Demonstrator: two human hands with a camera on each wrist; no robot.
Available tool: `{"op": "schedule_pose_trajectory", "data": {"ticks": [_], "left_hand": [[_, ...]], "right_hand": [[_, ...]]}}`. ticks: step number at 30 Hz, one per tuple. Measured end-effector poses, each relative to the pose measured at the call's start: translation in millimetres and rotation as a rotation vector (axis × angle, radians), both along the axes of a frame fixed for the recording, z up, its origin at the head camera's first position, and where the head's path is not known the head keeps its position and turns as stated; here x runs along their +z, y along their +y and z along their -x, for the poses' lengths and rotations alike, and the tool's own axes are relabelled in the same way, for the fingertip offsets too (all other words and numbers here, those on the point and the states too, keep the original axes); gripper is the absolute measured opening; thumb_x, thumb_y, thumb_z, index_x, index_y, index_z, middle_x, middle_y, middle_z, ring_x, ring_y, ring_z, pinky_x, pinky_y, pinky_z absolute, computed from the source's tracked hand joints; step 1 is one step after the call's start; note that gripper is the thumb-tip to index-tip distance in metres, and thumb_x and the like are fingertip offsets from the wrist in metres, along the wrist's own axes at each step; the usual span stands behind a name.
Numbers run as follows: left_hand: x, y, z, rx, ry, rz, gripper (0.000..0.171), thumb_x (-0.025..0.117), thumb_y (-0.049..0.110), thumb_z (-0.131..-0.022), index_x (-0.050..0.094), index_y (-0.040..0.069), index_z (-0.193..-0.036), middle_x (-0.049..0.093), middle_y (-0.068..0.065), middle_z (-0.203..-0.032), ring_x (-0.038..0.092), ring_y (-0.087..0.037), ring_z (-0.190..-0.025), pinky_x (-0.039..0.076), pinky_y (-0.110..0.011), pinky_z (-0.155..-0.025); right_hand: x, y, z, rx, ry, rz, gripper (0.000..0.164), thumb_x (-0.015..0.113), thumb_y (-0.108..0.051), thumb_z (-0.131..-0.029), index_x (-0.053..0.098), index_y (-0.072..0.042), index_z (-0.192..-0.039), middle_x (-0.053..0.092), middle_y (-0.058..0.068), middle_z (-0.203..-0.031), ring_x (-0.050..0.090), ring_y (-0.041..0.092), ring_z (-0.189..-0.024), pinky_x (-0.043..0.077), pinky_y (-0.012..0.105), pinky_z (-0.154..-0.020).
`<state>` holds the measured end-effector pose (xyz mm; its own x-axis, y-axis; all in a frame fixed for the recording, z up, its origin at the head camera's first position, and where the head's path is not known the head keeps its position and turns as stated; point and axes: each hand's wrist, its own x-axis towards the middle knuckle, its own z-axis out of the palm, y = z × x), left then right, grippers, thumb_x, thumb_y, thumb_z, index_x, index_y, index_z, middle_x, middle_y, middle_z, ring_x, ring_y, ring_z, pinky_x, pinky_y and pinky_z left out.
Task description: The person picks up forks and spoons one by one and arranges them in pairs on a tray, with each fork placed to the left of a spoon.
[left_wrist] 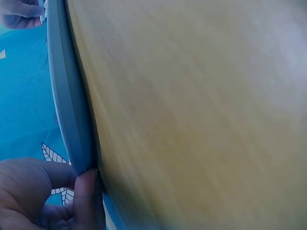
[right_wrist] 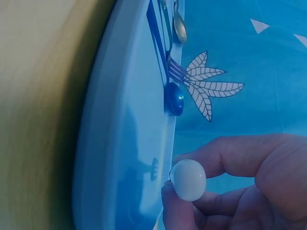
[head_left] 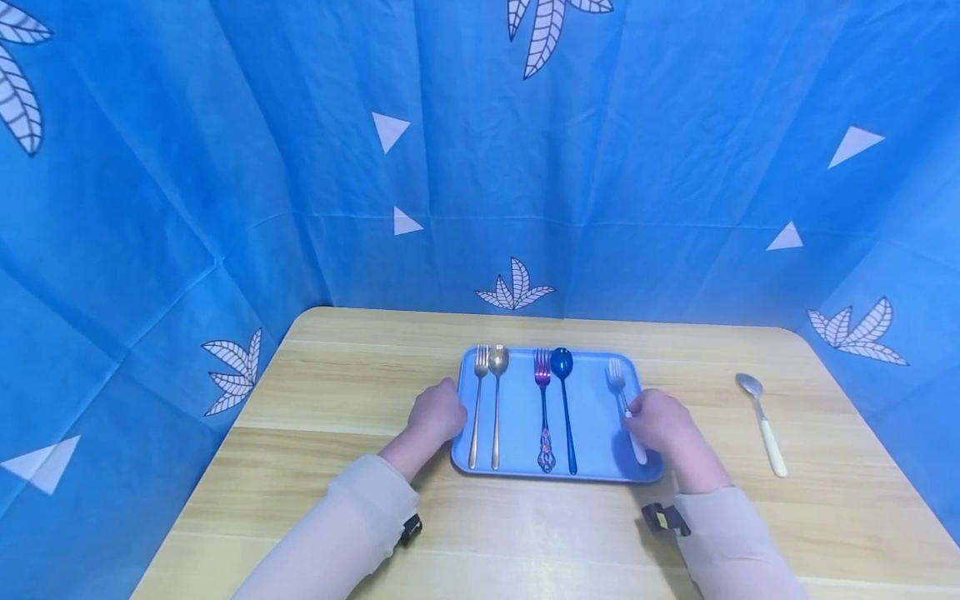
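A blue rectangular tray [head_left: 519,417] lies on the table. My left hand [head_left: 438,412] pinches its left rim between thumb and finger, as the left wrist view shows on the tray's wall [left_wrist: 72,105]. Over the tray's right side, my right hand [head_left: 663,421] holds a white-handled fork [head_left: 637,450] by its handle, tines pointing away from me. The rounded handle end [right_wrist: 189,179] faces the right wrist camera. Side by side on the tray lie a gold fork [head_left: 476,417], a gold spoon [head_left: 498,360], a purple fork [head_left: 543,379] and a dark blue spoon [head_left: 562,363].
To the right of the tray, a white-handled spoon [head_left: 770,450] lies on the wooden table [head_left: 337,375]. Blue cloth [head_left: 487,167] with leaf and triangle prints hangs behind the table and along its sides.
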<state>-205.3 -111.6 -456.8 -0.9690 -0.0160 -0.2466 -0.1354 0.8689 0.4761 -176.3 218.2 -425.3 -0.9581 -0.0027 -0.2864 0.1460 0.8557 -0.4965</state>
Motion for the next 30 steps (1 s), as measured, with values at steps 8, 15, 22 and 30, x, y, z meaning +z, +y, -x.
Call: {"op": "schedule_pose_trajectory", "data": {"ticks": [8,15,22,30], "left_hand": [[-0.4,-0.8,-0.6,-0.002,-0.001,-0.005,0.037,0.054,0.007,-0.093,0.055,-0.006,-0.127,0.065,-0.02,-0.108,0.062,-0.031,-0.087,0.056,-0.044,-0.076],[0.1,-0.6,-1.0,-0.008,-0.002,0.002,0.04,0.054,0.007,-0.093,0.053,-0.007,-0.13,0.064,-0.021,-0.114,0.063,-0.032,-0.092,0.056,-0.045,-0.079],[0.3,-0.3,-1.7,-0.005,-0.002,0.006,0.04,0.054,0.008,-0.093,0.053,-0.006,-0.13,0.064,-0.022,-0.115,0.064,-0.034,-0.094,0.056,-0.046,-0.081],[-1.1,-0.1,0.6,0.005,-0.007,0.003,0.038,0.054,0.008,-0.093,0.055,-0.006,-0.128,0.065,-0.02,-0.11,0.062,-0.031,-0.088,0.055,-0.044,-0.077]], "right_hand": [[-3.1,-6.3,0.8,-0.006,-0.015,0.002,0.021,0.063,-0.009,-0.09,0.066,0.008,-0.101,0.066,0.017,-0.091,0.06,0.029,-0.079,0.053,0.039,-0.065],[-2.6,-12.7,1.2,-0.018,-0.03,0.006,0.023,0.063,-0.01,-0.091,0.066,0.009,-0.104,0.066,0.017,-0.093,0.06,0.028,-0.08,0.053,0.039,-0.065],[-6.1,-15.2,1.9,-0.017,-0.032,0.003,0.017,0.063,-0.01,-0.09,0.067,0.006,-0.098,0.064,0.014,-0.088,0.059,0.027,-0.078,0.051,0.039,-0.065],[-9.7,-16.2,2.5,-0.031,-0.045,-0.005,0.018,0.064,-0.01,-0.09,0.066,0.006,-0.098,0.063,0.014,-0.088,0.059,0.029,-0.081,0.051,0.042,-0.068]]}}
